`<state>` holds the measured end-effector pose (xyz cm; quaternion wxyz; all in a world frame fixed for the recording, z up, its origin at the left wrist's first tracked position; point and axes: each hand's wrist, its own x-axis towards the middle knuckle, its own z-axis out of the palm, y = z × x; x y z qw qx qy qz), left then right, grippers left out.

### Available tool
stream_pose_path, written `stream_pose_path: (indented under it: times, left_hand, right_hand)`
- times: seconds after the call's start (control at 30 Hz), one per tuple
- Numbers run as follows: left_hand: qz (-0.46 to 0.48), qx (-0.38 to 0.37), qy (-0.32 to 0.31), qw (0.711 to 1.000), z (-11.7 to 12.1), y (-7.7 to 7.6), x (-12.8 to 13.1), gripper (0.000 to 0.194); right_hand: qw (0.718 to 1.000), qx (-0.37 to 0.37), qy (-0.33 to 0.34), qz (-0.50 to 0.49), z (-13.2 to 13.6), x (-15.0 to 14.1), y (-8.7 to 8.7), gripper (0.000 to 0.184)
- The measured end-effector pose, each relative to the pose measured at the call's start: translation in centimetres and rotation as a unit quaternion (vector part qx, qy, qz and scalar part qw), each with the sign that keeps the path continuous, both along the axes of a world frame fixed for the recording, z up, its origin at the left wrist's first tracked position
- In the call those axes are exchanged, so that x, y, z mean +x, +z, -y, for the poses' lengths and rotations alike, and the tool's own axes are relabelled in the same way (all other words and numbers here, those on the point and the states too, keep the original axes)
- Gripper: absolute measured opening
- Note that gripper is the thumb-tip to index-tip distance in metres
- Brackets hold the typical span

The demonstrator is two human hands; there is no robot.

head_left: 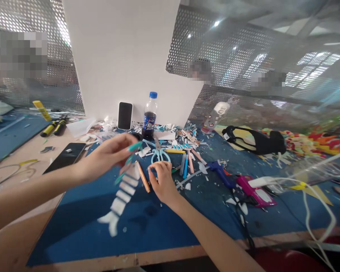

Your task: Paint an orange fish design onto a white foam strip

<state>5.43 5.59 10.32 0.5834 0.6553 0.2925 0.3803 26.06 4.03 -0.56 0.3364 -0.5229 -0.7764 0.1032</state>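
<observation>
My left hand [116, 153] is closed, pinching the top of a white segmented fish-tail piece [124, 192] that hangs blurred over the blue mat. Teal streaks show at its fingertips; I cannot tell whether they are nails or part of the piece. My right hand [164, 181] hovers or rests just in front of light-blue-handled scissors [158, 154], fingers loosely bent, thumb apart, nothing visible in it. Between the hands lies an orange marker [143, 176]. Several more markers, among them a blue one [185, 166], lie right of the scissors.
White and blue scraps [184, 138] litter the mat's back, around a cola bottle [149, 117] and an upright phone [125, 116]. A dark phone [68, 155] lies left. To the right are a blue glue gun [222, 173], a magenta device [256, 192] and a white cable [306, 211].
</observation>
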Motion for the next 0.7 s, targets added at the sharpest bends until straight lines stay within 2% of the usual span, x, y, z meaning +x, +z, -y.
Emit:
stream_pose_path:
  times: [0.2, 0.27, 0.3, 0.37, 0.47, 0.6, 0.7]
  left_hand:
    - [0.002, 0.170, 0.063, 0.983, -9.1, 3.4, 8.1, 0.005]
    - [-0.082, 0.256, 0.072, 0.961, -11.7, 3.5, 9.7, 0.016]
    - [-0.103, 0.270, 0.068, 0.955, -12.7, 3.2, 10.1, 0.019]
    - [-0.139, 0.290, 0.051, 0.946, -13.9, 1.8, 10.1, 0.021]
    - [-0.203, 0.326, 0.014, 0.923, -13.6, -1.9, 8.6, 0.032]
    - [-0.256, 0.382, -0.003, 0.888, -10.5, -6.9, 5.8, 0.029]
    - [-0.279, 0.423, -0.027, 0.862, -7.6, -9.6, 4.1, 0.029]
  right_hand:
    - [0.998, -0.042, -0.042, 0.006, -0.6, 0.8, -0.2, 0.015]
    - [0.998, -0.046, -0.044, 0.002, -0.6, 1.0, -0.1, 0.016]
    - [0.998, -0.044, -0.047, 0.001, -0.6, 1.1, 0.0, 0.015]
    - [0.998, -0.041, -0.053, 0.000, -0.6, 1.2, 0.1, 0.014]
    - [0.997, -0.047, -0.058, 0.003, -0.7, 1.2, 0.2, 0.012]
    - [0.998, -0.040, -0.052, 0.012, -0.8, 1.1, 0.0, 0.013]
    - [0.998, 0.005, -0.066, 0.011, -1.4, 1.6, -0.4, 0.010]
